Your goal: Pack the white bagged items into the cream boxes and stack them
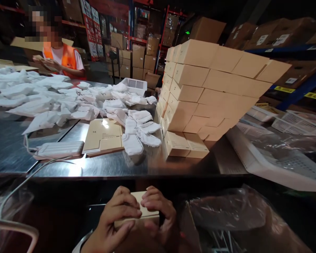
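Observation:
A small tan cardboard box [148,212] is held low, in front of the table's near edge. My left hand [119,212] wraps its left side, with fingers over the top and the thumb against the near face. On the opposite side, my right hand [162,211] grips the box with curled fingers; part of that hand is in shadow. Beyond the table edge lie flat tan box blanks [101,135]. Several white wrapped packets [140,131] rest beside them, and two closed tan boxes [185,144] sit to their right.
A tall stack of tan boxes [192,84] stands on the metal table [100,168]. White packets [39,89] cover its far left. A white power strip [60,149] trails cables. White plastic trays [279,165] and a plastic-lined carton [226,214] are right. A co-worker [65,61] handles something opposite.

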A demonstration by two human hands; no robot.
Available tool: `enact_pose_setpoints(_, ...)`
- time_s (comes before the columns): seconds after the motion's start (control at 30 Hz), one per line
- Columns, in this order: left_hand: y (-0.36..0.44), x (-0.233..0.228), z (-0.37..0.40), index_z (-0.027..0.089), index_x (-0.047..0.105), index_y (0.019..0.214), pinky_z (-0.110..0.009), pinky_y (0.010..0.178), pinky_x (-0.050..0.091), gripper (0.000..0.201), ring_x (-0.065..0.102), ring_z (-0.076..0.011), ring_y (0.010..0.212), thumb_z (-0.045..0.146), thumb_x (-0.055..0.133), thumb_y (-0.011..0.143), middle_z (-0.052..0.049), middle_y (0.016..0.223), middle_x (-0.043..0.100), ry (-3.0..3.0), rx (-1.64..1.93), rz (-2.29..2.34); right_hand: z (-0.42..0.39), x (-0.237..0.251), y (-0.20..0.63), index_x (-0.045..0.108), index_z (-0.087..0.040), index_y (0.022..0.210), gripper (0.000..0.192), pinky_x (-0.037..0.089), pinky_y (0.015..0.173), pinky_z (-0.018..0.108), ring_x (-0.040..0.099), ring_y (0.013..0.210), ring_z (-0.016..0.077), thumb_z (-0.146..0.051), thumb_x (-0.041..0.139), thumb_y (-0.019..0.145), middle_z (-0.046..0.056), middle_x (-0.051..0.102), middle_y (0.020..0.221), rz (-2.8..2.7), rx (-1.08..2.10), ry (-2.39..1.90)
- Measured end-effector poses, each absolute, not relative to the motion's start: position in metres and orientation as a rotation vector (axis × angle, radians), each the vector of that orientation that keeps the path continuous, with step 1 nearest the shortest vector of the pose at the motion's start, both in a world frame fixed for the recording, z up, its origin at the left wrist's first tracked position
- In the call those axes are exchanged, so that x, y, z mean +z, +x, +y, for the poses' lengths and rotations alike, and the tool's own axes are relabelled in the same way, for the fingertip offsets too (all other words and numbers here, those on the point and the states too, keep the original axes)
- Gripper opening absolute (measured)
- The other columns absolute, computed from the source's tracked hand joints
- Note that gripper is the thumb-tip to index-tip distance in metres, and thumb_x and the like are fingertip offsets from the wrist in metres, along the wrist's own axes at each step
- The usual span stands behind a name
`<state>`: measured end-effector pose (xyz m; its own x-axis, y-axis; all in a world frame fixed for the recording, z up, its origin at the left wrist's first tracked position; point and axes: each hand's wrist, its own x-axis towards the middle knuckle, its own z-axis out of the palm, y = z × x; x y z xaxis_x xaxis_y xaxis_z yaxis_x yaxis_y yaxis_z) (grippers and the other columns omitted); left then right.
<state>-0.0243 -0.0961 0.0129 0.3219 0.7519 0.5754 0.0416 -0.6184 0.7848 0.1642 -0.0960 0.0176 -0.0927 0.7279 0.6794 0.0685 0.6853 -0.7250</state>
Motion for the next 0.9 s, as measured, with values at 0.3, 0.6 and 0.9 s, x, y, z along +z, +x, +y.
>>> enact_pose_setpoints(0.3,-0.021,-0.002,-0.090,0.034,0.081,0.090,-0.057,0.097,0.046,0.011,0.070,-0.0304,0.085,0.030,0.072,0.086,-0.006,0.077,0.081,1.761,1.392,0.648,-0.095,0.009,0.168,0.074,-0.035,0.105,0.018,0.054,0.089,0.047,0.072,0.085,0.0233,-0.043,0.070,0.089,0.003,0.080,0.088,-1.633,0.746,-0.613)
enact_pose_setpoints(0.6,-0.032,-0.029,-0.078,0.033,0.068,0.131,-0.060,0.120,0.025,0.055,0.041,-0.0375,0.146,0.066,0.056,0.088,-0.012,0.151,0.054,1.757,1.101,0.883,-0.023,0.021,0.159,0.077,-0.027,0.093,0.046,0.053,0.098,0.042,0.066,0.109,0.0251,-0.063,0.048,0.095,0.008,0.075,0.098,-1.820,0.639,-0.789)
enact_pose_setpoints(0.9,-0.089,-0.012,-0.080,0.021,0.075,0.118,-0.053,0.112,0.044,0.066,0.061,-0.0427,0.126,0.047,0.091,0.060,-0.011,0.126,0.075,0.831,1.319,1.313,0.083,0.013,0.118,0.074,-0.024,0.071,0.025,0.034,0.116,0.053,0.070,0.096,0.0315,-0.044,0.086,0.064,0.007,0.078,0.080,-1.540,0.888,-1.046)
